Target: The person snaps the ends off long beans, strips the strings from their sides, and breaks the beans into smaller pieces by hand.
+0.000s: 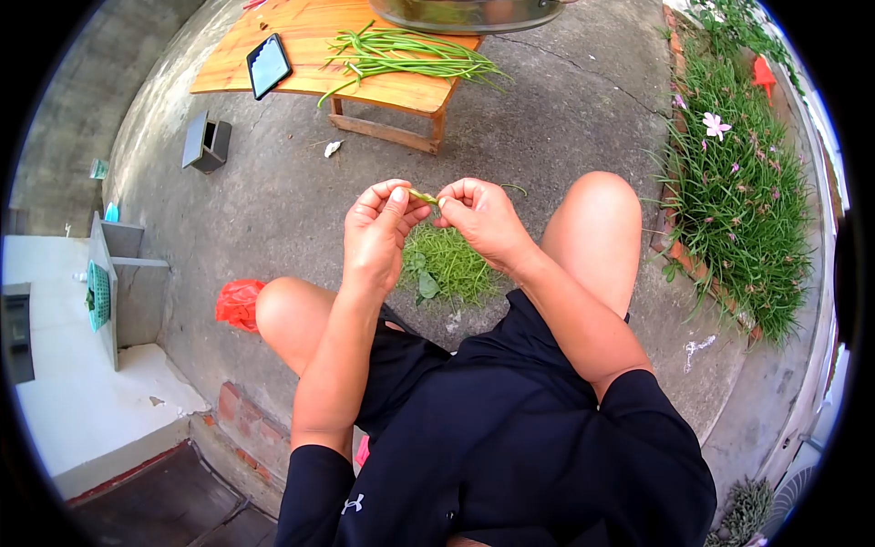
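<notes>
Above my knees, both hands meet at a short yellowish-green bean pod [423, 196]. My left hand [378, 219] pinches one end between thumb and fingertips. The other end sits in the pinch of my right hand [478, 219]. Below the hands, a heap of thin green trimmings [456, 264] lies on the concrete between my legs, with a few broad leaves on its left side. A bundle of long green beans [401, 56] is spread over the low wooden table [228, 68] ahead, some ends hanging past its edge.
A tablet [268, 66] leans at the table's front edge, and a large metal pan [469, 16] stands at its far right. On the ground are a small dark box [208, 143] and a red plastic bag [240, 304]. A flower bed [743, 191] runs along the right.
</notes>
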A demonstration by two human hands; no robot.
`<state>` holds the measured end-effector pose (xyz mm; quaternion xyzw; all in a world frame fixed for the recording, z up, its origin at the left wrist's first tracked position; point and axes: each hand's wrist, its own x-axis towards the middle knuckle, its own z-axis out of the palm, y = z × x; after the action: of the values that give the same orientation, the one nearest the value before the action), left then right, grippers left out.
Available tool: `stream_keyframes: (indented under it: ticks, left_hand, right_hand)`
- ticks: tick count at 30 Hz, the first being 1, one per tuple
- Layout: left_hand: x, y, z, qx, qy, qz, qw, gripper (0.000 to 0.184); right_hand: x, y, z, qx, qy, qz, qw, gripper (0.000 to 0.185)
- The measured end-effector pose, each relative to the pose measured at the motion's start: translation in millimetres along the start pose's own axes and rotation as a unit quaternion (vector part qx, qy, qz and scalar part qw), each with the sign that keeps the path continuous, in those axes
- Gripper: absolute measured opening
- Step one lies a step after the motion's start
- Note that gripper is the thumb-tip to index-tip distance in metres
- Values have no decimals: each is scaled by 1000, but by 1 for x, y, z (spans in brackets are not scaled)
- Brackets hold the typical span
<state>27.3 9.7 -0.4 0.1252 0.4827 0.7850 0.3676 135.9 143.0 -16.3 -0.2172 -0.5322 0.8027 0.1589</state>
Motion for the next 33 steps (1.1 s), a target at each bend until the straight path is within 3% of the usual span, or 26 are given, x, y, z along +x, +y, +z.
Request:
stream_keyframes:
  ticks: [14,20,33]
  left_hand:
    - [3,23,-10,9,60,26,998,14]
    - [5,37,-16,8,88,40,995,15]
    - [10,64,-46,-44,132,110,984,19]
  right_hand:
    - [0,2,-2,-17,5,23,1000,12]
    - [2,9,-9,-51,-20,39,998,9]
    - [5,21,-20,-153,25,35,987,10]
